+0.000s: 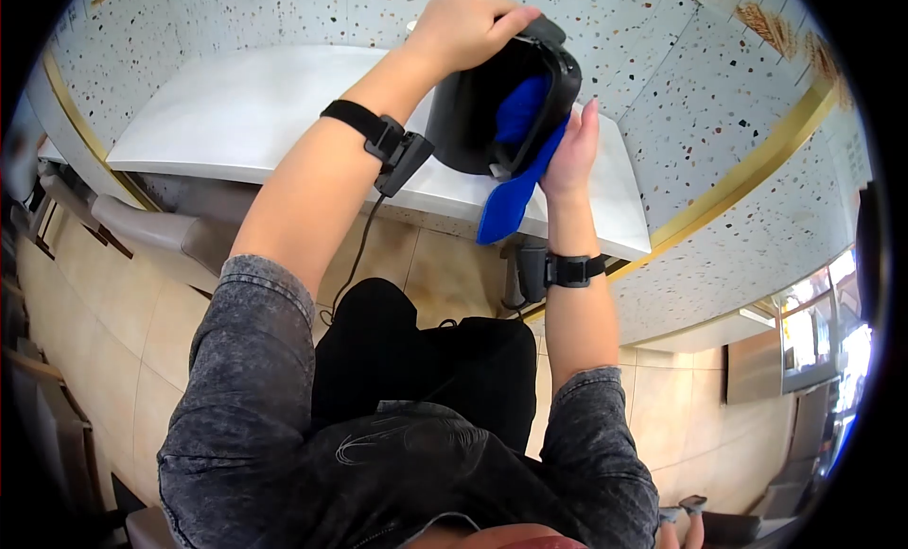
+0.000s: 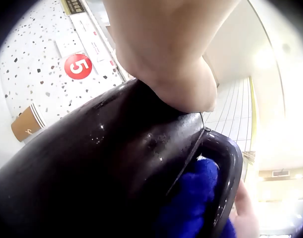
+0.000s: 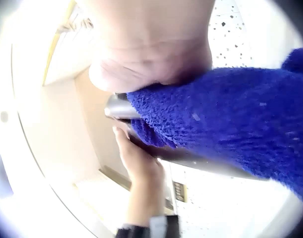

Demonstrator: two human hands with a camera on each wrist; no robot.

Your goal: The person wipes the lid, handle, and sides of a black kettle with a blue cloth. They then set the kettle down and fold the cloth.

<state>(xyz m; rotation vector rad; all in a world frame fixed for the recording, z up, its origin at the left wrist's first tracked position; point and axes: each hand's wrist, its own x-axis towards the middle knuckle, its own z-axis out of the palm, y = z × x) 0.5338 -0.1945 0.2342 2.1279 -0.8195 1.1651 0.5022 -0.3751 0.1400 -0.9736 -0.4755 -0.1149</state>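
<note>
A black glossy container stands tilted on its side on the white table, its opening turned to the right. My left hand grips its upper rim from above, fingers curled over the edge. A blue fluffy cloth lies inside the opening and hangs down over the table's front edge. My right hand presses the cloth against the rim with straight fingers. The left wrist view shows the container's wall with the cloth in its mouth. In the right wrist view my palm rests on the cloth.
The table stands against a speckled terrazzo wall with gold trim. Bench seats run under its left end, above a beige tiled floor. A paper cup and a red round sign with a 5 show on the wall side.
</note>
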